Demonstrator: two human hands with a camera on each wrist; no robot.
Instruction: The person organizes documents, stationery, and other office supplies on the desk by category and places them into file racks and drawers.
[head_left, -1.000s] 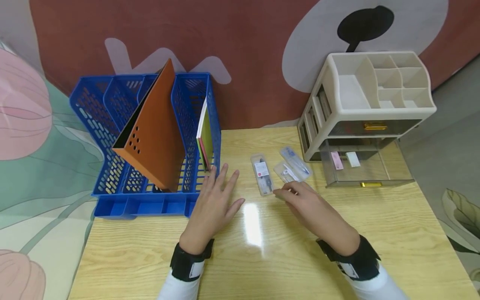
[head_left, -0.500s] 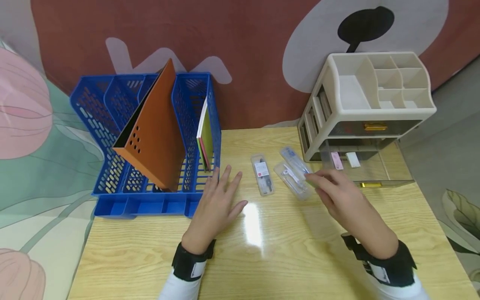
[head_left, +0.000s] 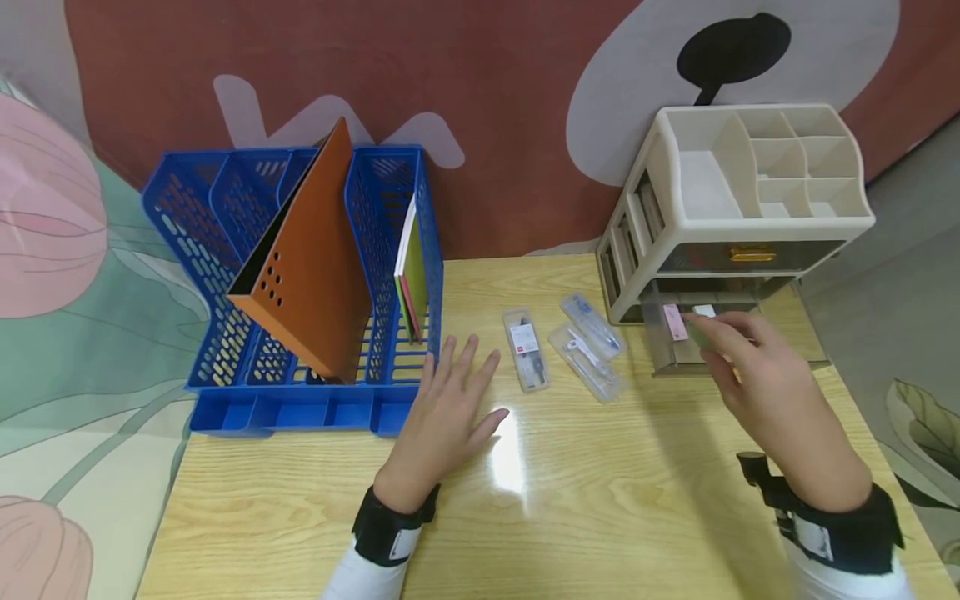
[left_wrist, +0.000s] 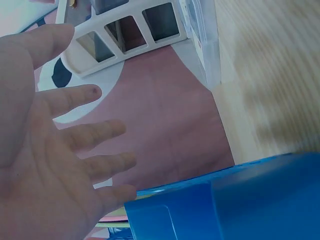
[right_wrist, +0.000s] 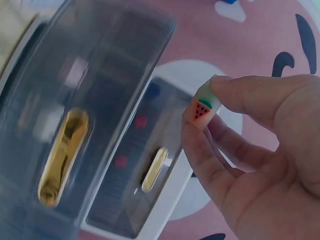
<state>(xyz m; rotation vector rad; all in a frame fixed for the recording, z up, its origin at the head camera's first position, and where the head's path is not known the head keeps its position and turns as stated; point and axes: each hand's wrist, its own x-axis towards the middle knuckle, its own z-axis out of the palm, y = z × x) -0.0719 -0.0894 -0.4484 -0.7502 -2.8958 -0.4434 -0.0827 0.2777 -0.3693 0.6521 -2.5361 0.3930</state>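
Right hand (head_left: 776, 387): pinched watermelon-printed block (right_wrist: 201, 109) — near pulled-out drawer (head_left: 678, 360).
Drawer: held pink block (head_left: 674, 322), white block (head_left: 704, 310).
Left hand (head_left: 444, 408): fingers spread — nothing held.
Blue rack (head_left: 288, 412): held orange folder (head_left: 318, 267), booklets (head_left: 412, 279).

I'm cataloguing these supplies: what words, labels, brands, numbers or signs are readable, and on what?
No text readable.
Leftmost clear case: white label, print too small.
Other two clear cases: any print too small.
Black wristbands: white tags, marks blurred.
Block in right hand: watermelon-slice picture, no letters visible.
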